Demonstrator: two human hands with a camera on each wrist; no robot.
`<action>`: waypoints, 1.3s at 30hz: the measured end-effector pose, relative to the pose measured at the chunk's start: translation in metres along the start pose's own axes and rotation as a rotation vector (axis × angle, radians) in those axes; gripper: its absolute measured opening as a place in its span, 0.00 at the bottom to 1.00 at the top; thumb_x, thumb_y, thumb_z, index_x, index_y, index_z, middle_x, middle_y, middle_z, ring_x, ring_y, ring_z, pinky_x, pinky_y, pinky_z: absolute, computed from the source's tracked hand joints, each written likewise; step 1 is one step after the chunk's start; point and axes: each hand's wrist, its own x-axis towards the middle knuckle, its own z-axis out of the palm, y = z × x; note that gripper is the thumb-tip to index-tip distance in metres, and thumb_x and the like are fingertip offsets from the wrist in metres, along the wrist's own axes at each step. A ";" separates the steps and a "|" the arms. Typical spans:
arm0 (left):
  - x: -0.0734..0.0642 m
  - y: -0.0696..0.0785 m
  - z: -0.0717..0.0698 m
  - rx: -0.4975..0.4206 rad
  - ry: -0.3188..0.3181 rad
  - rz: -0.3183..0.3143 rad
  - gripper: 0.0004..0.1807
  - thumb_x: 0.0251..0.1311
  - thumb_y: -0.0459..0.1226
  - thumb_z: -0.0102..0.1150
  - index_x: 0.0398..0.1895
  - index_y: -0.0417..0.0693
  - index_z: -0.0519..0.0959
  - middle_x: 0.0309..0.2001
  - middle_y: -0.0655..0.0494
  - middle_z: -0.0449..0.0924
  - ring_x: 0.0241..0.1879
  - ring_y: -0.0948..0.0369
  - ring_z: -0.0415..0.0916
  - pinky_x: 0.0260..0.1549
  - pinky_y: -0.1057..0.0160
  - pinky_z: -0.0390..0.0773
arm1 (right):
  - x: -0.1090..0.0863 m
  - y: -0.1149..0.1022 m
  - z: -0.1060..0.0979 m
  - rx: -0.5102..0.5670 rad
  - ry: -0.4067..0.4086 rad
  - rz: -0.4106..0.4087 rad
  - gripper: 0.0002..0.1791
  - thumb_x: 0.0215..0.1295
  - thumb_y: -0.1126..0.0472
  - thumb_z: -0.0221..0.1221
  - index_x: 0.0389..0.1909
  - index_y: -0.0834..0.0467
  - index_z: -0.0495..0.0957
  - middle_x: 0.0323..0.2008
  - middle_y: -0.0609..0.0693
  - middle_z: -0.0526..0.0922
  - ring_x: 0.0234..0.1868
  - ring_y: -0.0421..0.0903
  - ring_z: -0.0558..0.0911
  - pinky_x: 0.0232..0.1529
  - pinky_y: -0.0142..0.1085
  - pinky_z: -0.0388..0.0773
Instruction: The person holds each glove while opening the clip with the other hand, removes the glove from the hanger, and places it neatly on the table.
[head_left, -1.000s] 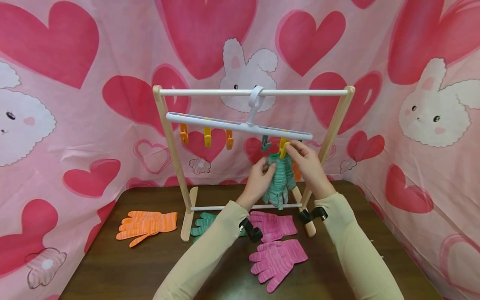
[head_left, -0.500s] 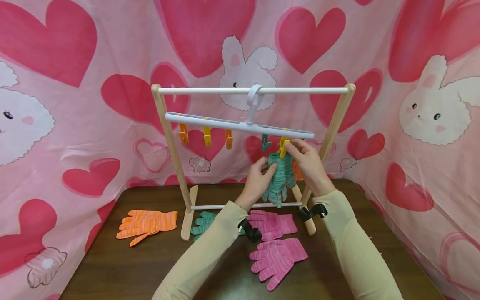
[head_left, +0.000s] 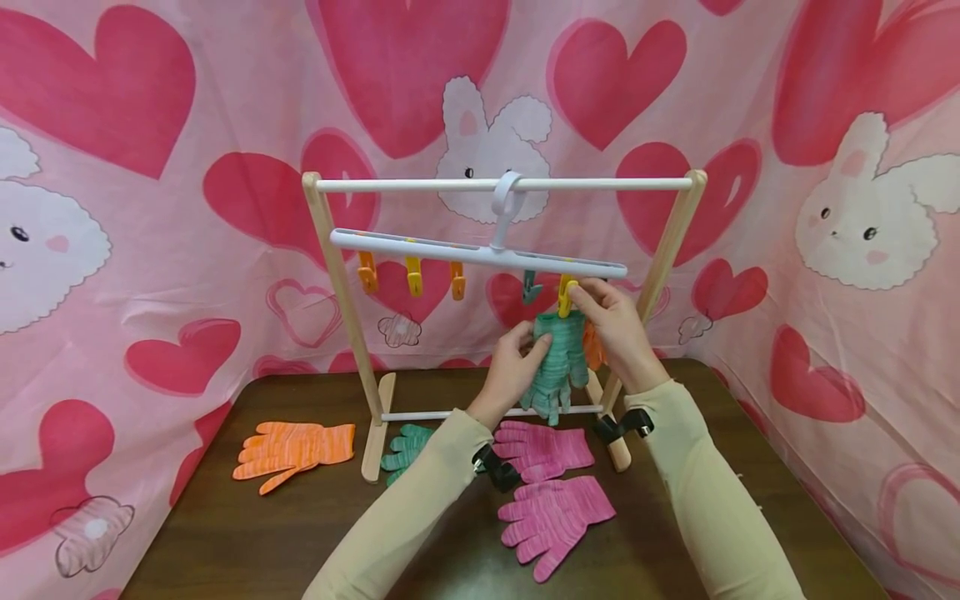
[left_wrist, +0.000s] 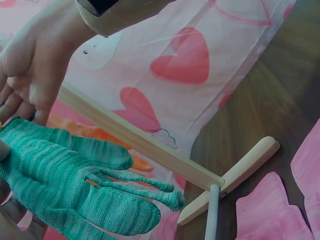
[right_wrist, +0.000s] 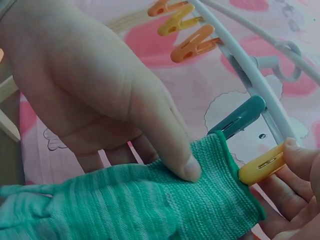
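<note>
In the head view my left hand (head_left: 513,367) holds a green striped knit glove (head_left: 557,362), thumb on its front near the cuff. The glove dangles fingers down beneath the white hanger (head_left: 420,247). My right hand (head_left: 615,329) pinches a yellow clip (head_left: 566,293) on that hanger. From the right wrist, the tip of the yellow clip (right_wrist: 262,165) sits right at the cuff's dark green edge, with the left thumb (right_wrist: 187,167) pressing the ribbed cuff. A dark green clip (right_wrist: 242,117) is beside it. An orange glove (head_left: 594,346) shows partly behind the right hand.
The tilted hanger hooks over the white rail of a wooden rack (head_left: 341,308). Orange and yellow clips (head_left: 414,279) line its left half. An orange glove (head_left: 292,454), a partly covered green glove (head_left: 405,450) and two pink gloves (head_left: 555,521) lie on the brown table (head_left: 225,533).
The green glove has dropped slightly and turned to show a broader face, its fingers swinging a little left. The left hand has shifted slightly down. The right hand stays on the yellow clip.
</note>
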 end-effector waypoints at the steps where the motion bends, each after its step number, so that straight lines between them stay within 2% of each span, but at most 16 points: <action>1: -0.001 -0.001 0.000 0.002 0.001 0.002 0.11 0.76 0.37 0.57 0.51 0.38 0.81 0.44 0.42 0.87 0.37 0.60 0.83 0.38 0.67 0.80 | 0.000 0.000 0.000 0.000 0.000 0.003 0.27 0.80 0.51 0.55 0.66 0.68 0.74 0.43 0.38 0.83 0.49 0.43 0.77 0.51 0.34 0.74; 4: -0.005 -0.002 -0.001 0.003 0.011 0.013 0.10 0.76 0.36 0.57 0.50 0.37 0.81 0.43 0.42 0.87 0.36 0.61 0.81 0.37 0.67 0.78 | -0.001 0.000 0.001 0.003 -0.005 0.016 0.27 0.80 0.50 0.55 0.66 0.67 0.73 0.43 0.37 0.82 0.49 0.43 0.77 0.52 0.35 0.74; 10: -0.014 -0.002 -0.004 0.026 0.020 0.024 0.12 0.76 0.36 0.58 0.55 0.40 0.82 0.45 0.44 0.87 0.35 0.62 0.78 0.37 0.67 0.76 | -0.004 0.002 0.000 0.042 -0.024 0.024 0.27 0.80 0.52 0.55 0.68 0.67 0.72 0.44 0.38 0.82 0.48 0.41 0.78 0.53 0.33 0.75; 17: -0.028 0.001 -0.013 0.110 0.028 0.022 0.09 0.76 0.39 0.59 0.50 0.45 0.83 0.35 0.50 0.83 0.28 0.60 0.69 0.33 0.66 0.70 | -0.005 0.006 0.000 0.084 -0.031 0.008 0.27 0.81 0.53 0.54 0.70 0.67 0.70 0.48 0.41 0.82 0.48 0.39 0.81 0.55 0.31 0.78; 24: -0.036 -0.002 -0.021 0.136 0.056 -0.004 0.08 0.74 0.36 0.60 0.48 0.41 0.83 0.33 0.46 0.82 0.24 0.63 0.67 0.30 0.67 0.69 | -0.005 0.006 0.002 0.153 -0.043 0.007 0.29 0.81 0.53 0.54 0.73 0.66 0.67 0.53 0.46 0.80 0.49 0.41 0.82 0.56 0.34 0.79; 28: -0.040 -0.003 -0.026 0.160 0.072 -0.039 0.08 0.73 0.32 0.59 0.48 0.37 0.83 0.34 0.41 0.84 0.24 0.63 0.68 0.30 0.67 0.69 | -0.007 0.009 0.002 0.160 -0.063 0.036 0.31 0.81 0.51 0.53 0.75 0.64 0.66 0.58 0.50 0.79 0.53 0.43 0.83 0.64 0.39 0.76; 31: -0.045 -0.002 -0.031 0.166 0.074 -0.030 0.07 0.73 0.34 0.60 0.48 0.40 0.84 0.32 0.46 0.84 0.25 0.62 0.69 0.30 0.67 0.70 | -0.009 0.012 0.000 0.167 -0.073 0.065 0.31 0.81 0.49 0.54 0.75 0.63 0.65 0.58 0.50 0.80 0.55 0.43 0.84 0.71 0.44 0.69; 35: -0.051 -0.001 -0.040 0.189 0.053 0.007 0.06 0.74 0.38 0.61 0.47 0.47 0.84 0.27 0.55 0.76 0.25 0.56 0.67 0.31 0.66 0.68 | -0.013 0.018 -0.001 0.182 -0.079 0.079 0.31 0.81 0.50 0.54 0.75 0.65 0.65 0.56 0.47 0.83 0.58 0.43 0.83 0.71 0.45 0.69; 37: -0.054 -0.001 -0.045 0.208 0.040 0.019 0.05 0.74 0.37 0.60 0.46 0.47 0.83 0.25 0.55 0.71 0.26 0.52 0.65 0.31 0.65 0.66 | -0.015 0.020 -0.002 0.185 -0.084 0.072 0.31 0.81 0.51 0.53 0.75 0.66 0.64 0.57 0.48 0.83 0.61 0.44 0.82 0.69 0.42 0.72; 39: -0.058 0.000 -0.049 0.237 0.032 0.030 0.04 0.74 0.38 0.60 0.45 0.48 0.82 0.24 0.55 0.65 0.26 0.54 0.63 0.31 0.64 0.65 | -0.018 0.023 -0.002 0.188 -0.090 0.068 0.31 0.81 0.52 0.53 0.75 0.67 0.63 0.61 0.50 0.82 0.65 0.46 0.80 0.67 0.40 0.74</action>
